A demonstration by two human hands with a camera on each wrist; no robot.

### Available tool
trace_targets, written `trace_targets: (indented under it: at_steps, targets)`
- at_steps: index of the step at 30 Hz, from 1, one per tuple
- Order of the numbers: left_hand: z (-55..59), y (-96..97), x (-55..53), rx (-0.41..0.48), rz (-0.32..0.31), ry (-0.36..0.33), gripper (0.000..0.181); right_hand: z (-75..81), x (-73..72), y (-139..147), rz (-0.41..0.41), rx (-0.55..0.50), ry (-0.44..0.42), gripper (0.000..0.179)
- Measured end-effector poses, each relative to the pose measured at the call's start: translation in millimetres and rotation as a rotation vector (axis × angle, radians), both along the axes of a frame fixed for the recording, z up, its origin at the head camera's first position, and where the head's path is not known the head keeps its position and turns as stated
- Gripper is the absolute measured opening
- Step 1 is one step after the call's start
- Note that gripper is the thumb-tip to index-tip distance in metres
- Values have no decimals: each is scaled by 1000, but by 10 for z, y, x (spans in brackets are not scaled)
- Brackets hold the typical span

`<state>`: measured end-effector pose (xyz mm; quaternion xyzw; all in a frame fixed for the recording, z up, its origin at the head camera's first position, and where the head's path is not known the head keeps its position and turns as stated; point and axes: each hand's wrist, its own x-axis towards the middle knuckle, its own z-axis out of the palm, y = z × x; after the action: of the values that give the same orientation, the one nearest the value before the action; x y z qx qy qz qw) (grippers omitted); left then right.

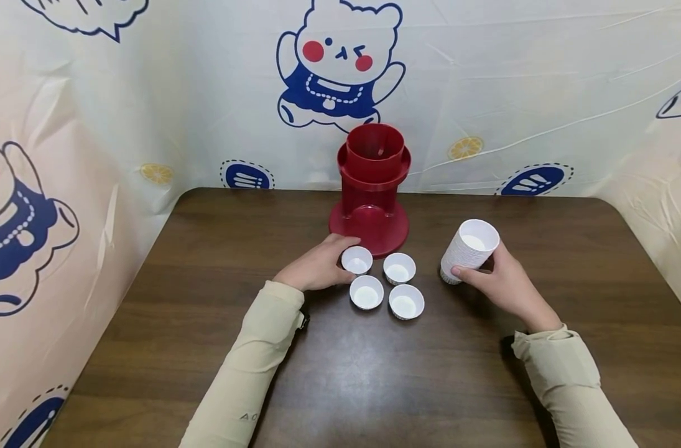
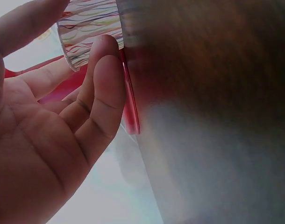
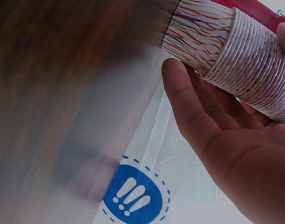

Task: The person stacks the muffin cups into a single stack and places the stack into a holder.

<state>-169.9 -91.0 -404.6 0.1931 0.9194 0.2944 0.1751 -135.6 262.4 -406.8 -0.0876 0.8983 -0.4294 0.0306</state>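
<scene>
Several small white paper cups stand mouth up at the middle of the table in the head view. My left hand (image 1: 319,264) holds the back-left paper cup (image 1: 357,261) between thumb and fingers. In the left wrist view that cup's side (image 2: 91,30) shows wavy coloured lines, with fingertips right at its lower part. My right hand (image 1: 505,283) grips a tall stack of nested paper cups (image 1: 467,249), tilted slightly. Seen from the right wrist, the stack (image 3: 254,60) has many ribbed rims, and the bottom cup bears the same coloured lines.
A red plastic stand (image 1: 374,186) with a round base and a tube-like top stands at the back of the brown wooden table (image 1: 340,386), just behind the cups. A white sheet with cartoon bears (image 1: 340,68) hangs behind and at the sides.
</scene>
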Motion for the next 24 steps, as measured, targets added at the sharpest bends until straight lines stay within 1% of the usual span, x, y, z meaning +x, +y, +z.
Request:
trace_targets:
  at_steps: [5,8,13,16,20,24]
  targets:
    - [-6,-5,-16,18,5,-2,63,-12,-4,2,0,-6,4,76]
    - [-8,-35,-28,47,15,-9,59,-8,-3,0,-1,-3,6,77]
    - [30,-119,-39,101,65,-20,56,5,6,-1,2,1,6,78]
    - [55,-174,-44,152,91,-25,56,6,5,-1,3,-1,5,79]
    - [75,-222,-49,246,102,-45,57,-3,-10,9,3,-7,3,78]
    - [89,-235,-52,284,118,-45,62,-9,-17,15,6,-11,5,78]
